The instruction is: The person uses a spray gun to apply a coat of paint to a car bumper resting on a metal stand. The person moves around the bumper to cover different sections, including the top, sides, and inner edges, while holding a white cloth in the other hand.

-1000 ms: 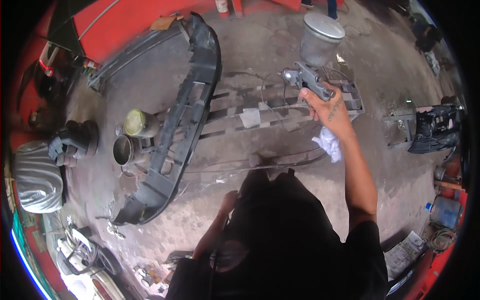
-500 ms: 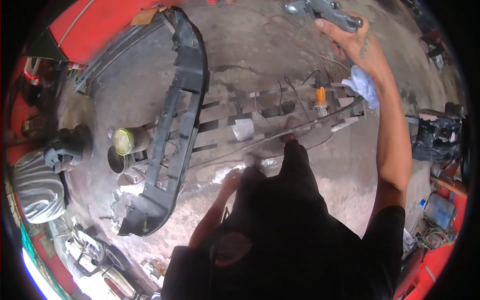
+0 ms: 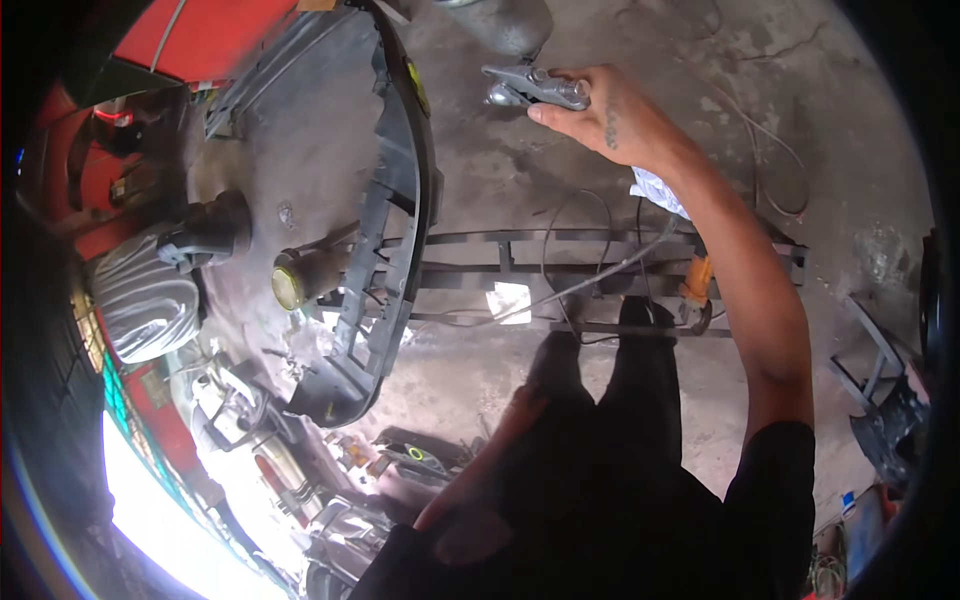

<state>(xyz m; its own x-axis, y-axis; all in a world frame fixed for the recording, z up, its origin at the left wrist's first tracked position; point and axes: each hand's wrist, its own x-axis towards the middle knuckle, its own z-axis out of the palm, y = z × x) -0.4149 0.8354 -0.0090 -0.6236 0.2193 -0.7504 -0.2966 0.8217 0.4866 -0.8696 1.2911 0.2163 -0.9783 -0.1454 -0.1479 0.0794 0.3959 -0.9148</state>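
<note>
The biggest thing is a long, bent, black plastic bumper [image 3: 412, 170]. It goes across the left part of a long, low rack of dark metal bars [image 3: 470, 238]; I can't tell if they touch. The bumper is already in place, but I can't see which parts are done and which are left.

Next is a silver metal spray gun [image 3: 545, 90], up past the rack. Its nose points left at the bumper, well apart from it. Its round grey metal cup [image 3: 505, 25] is cut off at the top. The right hand [image 3: 610, 115] has its fingers wrapped around the gun, so work looks underway, though no spray shows.

The left hand [image 3: 525, 405] is by the left leg, blurry; I can't tell how its fingers are. Smaller is a crumpled white cloth [image 3: 658, 190] behind the right forearm.
</note>
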